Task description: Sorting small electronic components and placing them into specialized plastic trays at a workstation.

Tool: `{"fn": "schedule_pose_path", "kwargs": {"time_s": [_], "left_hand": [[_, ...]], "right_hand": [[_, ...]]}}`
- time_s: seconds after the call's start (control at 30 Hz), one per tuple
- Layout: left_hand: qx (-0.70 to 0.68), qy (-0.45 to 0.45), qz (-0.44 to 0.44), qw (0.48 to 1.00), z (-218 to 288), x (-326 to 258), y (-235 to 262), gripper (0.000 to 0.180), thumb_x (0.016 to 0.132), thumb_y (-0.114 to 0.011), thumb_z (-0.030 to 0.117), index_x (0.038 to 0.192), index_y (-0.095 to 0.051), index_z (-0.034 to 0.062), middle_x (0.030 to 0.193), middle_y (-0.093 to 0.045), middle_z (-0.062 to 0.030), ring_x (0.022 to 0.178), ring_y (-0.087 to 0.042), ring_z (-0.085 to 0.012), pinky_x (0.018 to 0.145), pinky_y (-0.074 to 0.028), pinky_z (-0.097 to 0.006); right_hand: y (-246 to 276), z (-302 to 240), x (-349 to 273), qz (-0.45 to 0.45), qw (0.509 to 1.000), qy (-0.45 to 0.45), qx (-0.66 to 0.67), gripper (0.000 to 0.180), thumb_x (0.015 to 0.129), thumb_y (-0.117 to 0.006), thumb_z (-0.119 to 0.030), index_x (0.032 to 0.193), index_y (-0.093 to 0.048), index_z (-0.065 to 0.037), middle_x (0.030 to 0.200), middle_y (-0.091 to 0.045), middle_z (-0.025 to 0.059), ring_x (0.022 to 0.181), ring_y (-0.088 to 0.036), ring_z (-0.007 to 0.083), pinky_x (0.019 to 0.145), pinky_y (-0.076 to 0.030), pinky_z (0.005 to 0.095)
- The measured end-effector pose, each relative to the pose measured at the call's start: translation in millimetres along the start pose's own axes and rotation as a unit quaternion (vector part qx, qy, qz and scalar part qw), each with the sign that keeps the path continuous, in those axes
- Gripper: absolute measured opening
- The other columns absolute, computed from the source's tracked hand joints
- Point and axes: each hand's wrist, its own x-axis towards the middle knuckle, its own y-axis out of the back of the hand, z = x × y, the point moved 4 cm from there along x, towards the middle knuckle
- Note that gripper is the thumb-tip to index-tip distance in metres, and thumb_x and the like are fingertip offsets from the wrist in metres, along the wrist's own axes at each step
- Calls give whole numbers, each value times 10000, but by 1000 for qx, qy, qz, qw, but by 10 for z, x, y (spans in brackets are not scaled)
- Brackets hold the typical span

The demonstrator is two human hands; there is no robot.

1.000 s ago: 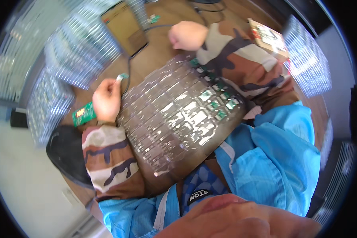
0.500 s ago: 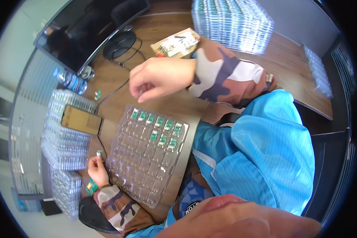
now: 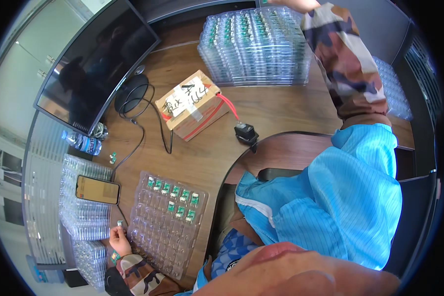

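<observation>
My left hand [image 3: 119, 241], beside the left edge of a clear plastic tray [image 3: 155, 237], pinches a small white-and-green circuit board [image 3: 120, 224]. Another green board [image 3: 115, 256] lies by its wrist. Several small green circuit boards [image 3: 175, 190] sit in the tray's two far rows of pockets; the nearer pockets hold none. My right hand [image 3: 298, 4] is stretched far out beyond a tall stack of filled clear trays [image 3: 254, 49], partly cut off by the upper edge. A bit of green shows at its fingertips, seemingly a small circuit board.
A taped cardboard box [image 3: 192, 106] has red wires running to a black plug [image 3: 245, 133]. At left are a monitor [image 3: 98, 64], bottle [image 3: 84, 142], black cable [image 3: 143, 130], loose small boards [image 3: 113, 158], and a phone [image 3: 97, 190] on stacked trays [image 3: 84, 217]. More clear trays [image 3: 392, 89] stand right.
My right hand has swung from just above the tray up and away to the far side. The view has shifted, revealing the whole box and plug. My left hand keeps its pinch.
</observation>
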Motion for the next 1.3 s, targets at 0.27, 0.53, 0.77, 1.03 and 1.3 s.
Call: {"fn": "schedule_pose_path", "kwargs": {"time_s": [0.27,0.53,0.77,1.03,1.3], "left_hand": [[8,10,5,1000,-44,-18,7,137,849,-547,116,748,-523,27,613,-495,25,545,-408,-37,494,-326,-182],[-21,46,4,999,-137,-12,13,134,853,-546,119,748,-524,38,609,-485,40,537,-400,-26,485,-312,-170],[-17,46,5,999,-103,-30,-15,138,856,-543,125,749,-517,42,610,-485,38,532,-399,-27,478,-312,-172],[-8,50,6,999,-21,-9,-50,140,857,-545,132,755,-521,39,612,-484,34,540,-399,-31,490,-320,-175],[-9,31,1,999,-15,-21,-37,124,855,-543,124,774,-531,32,627,-493,30,551,-409,-36,506,-329,-176]], "right_hand": [[-186,852,398,-86,975,-32,-203,205,564,-707,-148,750,-676,-67,653,-634,94,597,-603,194,594,-481,310],[-223,775,427,-98,973,-47,-202,190,591,-656,-163,750,-672,-61,650,-630,106,590,-600,216,597,-481,327],[-264,782,340,-64,970,-69,-225,182,599,-651,-174,744,-667,-65,653,-621,129,615,-602,249,605,-476,345],[-298,862,351,-59,963,-61,-257,196,607,-634,-170,774,-668,-73,669,-623,132,620,-599,252,614,-481,343],[-319,618,277,-112,956,-18,-270,141,691,-639,-139,805,-666,-61,682,-630,46,637,-588,133,624,-475,280]]}}
